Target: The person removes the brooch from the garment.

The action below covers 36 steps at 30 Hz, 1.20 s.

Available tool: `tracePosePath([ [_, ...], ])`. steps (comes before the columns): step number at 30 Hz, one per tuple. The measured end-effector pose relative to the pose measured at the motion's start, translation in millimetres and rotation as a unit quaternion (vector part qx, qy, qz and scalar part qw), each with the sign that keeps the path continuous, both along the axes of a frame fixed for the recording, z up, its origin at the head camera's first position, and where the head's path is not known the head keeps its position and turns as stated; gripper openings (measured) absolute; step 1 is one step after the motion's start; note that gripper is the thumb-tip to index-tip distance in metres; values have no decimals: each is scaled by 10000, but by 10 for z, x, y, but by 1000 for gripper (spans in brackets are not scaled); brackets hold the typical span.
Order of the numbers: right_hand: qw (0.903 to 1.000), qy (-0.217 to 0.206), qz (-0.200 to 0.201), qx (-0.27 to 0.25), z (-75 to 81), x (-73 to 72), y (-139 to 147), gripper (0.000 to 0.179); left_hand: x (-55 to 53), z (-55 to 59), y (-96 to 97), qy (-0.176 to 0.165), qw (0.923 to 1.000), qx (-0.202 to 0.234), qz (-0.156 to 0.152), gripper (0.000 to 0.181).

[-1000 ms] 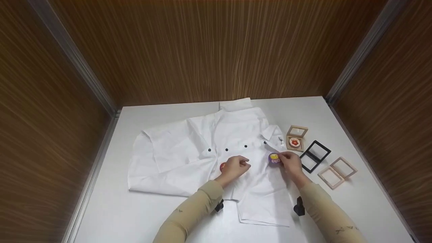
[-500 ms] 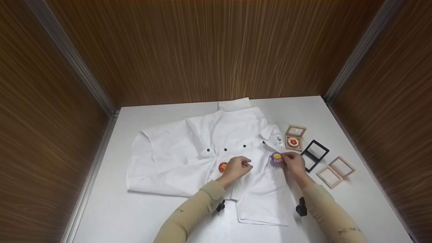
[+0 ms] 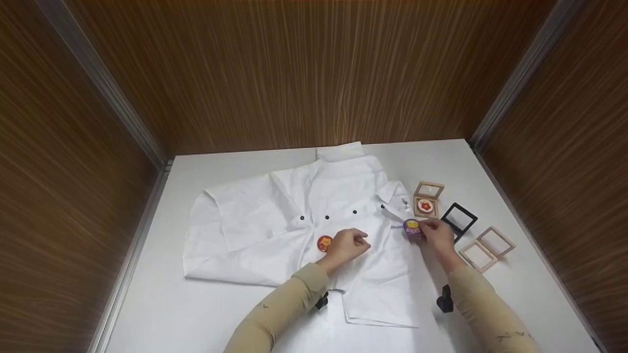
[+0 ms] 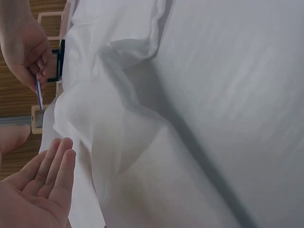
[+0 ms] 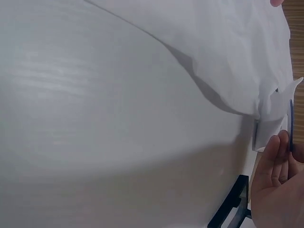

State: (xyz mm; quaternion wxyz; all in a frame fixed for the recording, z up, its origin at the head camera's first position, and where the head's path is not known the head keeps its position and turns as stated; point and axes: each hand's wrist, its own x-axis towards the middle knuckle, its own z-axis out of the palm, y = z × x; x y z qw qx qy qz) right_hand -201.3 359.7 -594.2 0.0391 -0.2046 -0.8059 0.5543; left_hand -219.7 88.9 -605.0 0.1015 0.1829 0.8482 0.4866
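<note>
A white shirt (image 3: pixel 343 184) with black buttons lies spread on the table. My right hand (image 3: pixel 438 239) pinches a round purple badge (image 3: pixel 411 226) with a yellow figure, at the shirt's right side; the right wrist view has this badge (image 5: pixel 291 124) edge-on between thumb and fingers. Over the shirt's middle is my left hand (image 3: pixel 347 246), its fingers (image 4: pixel 61 175) nearly straight in the left wrist view and holding nothing. A round red badge (image 3: pixel 323 243) with a yellow figure sits on the shirt just left of that hand, partly hidden by it.
Right of the shirt, a wooden frame case (image 3: pixel 426 214) stands open with a red-and-white round badge (image 3: pixel 425 206) in it. An opened black frame case (image 3: pixel 459 219) and a pale pink one (image 3: pixel 478 256) lie nearby. Wood-grain panels (image 3: pixel 314 73) wall the table.
My right hand has moved a little to the right with the purple badge. My left hand has shifted slightly right, so more of the red badge shows.
</note>
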Motion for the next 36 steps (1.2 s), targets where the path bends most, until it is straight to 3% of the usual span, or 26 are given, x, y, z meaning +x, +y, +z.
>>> tracePosePath([
  [8,9997,-137,-99,193,20,37,125,32,6,-10,47,-71,9998,89,-165,31],
  [18,9976,-380,-212,541,14,69,276,32,57,-13,105,-436,9976,318,-437,36],
  [36,9980,-538,-305,86,46,186,430,36,126,-19,255,-534,9950,572,-628,37],
])
